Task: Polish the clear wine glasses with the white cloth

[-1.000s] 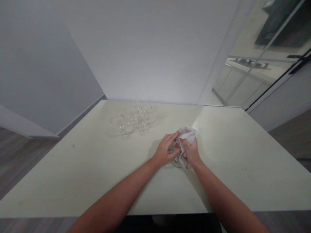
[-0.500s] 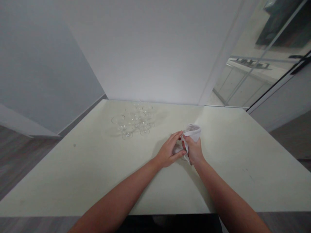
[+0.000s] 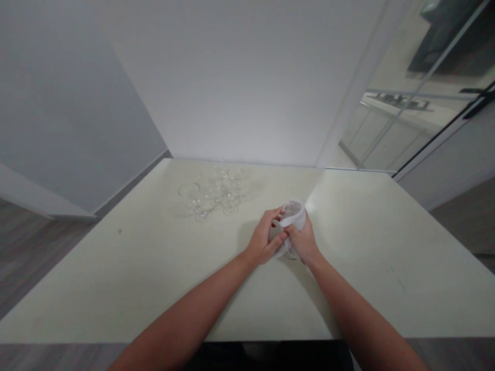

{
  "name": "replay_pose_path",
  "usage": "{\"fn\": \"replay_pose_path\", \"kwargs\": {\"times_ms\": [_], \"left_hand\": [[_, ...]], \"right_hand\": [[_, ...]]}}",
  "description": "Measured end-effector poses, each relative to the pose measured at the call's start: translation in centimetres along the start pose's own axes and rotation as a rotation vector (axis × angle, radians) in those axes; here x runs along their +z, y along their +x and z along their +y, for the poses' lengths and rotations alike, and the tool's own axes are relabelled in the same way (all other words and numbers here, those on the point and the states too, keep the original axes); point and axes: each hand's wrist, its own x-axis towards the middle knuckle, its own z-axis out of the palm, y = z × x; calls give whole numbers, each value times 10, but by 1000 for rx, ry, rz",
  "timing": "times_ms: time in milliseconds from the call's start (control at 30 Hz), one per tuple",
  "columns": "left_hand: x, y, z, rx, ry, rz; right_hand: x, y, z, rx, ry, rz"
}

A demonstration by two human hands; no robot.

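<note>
A stemmed glass stands upright or nearly so in front of me, with a white cloth wrapped about its bowl. My right hand is closed on the cloth against the right side of the glass, its thumb across the front. From the left, my left hand curves its fingers and thumb round the glass and a lower fold of cloth. Part of the foot shows below the hands; the stem is mostly hidden. To the left, several clear stemmed glasses stand in a close cluster.
The pale table reaches back to a white wall. A glazed door or partition with a black handle is at the right. Grey flooring shows beyond the table's left edge.
The cloth has shifted left and now wraps round the glass rim, which shows more plainly. My right hand has moved slightly left with it. The glass cluster has stayed put.
</note>
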Motion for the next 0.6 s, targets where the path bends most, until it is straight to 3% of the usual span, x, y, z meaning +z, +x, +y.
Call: {"fn": "replay_pose_path", "kwargs": {"times_ms": [267,600], "left_hand": [[-1,-1,0,-25,32,19],[-1,-1,1,-29,37,17]], "right_hand": [[-8,-6,13,147,3,49],[-7,-6,10,151,-19,52]]}}
